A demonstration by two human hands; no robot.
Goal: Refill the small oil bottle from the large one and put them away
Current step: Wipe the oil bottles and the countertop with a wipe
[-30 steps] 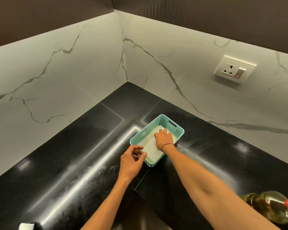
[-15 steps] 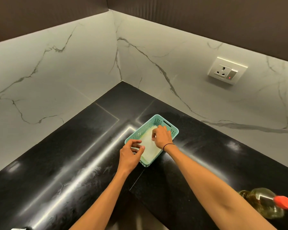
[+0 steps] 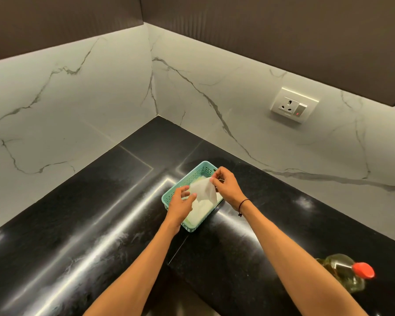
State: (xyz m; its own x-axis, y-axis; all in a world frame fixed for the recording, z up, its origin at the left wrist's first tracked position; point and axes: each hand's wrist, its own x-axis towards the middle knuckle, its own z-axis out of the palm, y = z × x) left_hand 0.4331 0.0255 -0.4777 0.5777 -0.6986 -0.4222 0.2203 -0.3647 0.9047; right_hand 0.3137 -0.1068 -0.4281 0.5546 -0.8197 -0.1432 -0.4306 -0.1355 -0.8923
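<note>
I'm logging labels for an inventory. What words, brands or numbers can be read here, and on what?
None can be read.
Oil bottle: no label text visible; red cap is plain.
Wall socket: any marking too small to read.
Teal basket and tissue: unprinted.

The lower part of the big oil bottle (image 3: 342, 275) is hidden behind the right arm, so only its shoulder and red cap (image 3: 363, 269) are seen, and its label cannot be read. The near left side of the basket (image 3: 193, 176) is covered by the left hand (image 3: 180, 205). Much of what lies inside the basket is hidden under the white sheet (image 3: 203, 190) and both hands. The left hand's fingertips are too blurred to tell if the sheet is touched. Both arms are cut off by the bottom edge.
</note>
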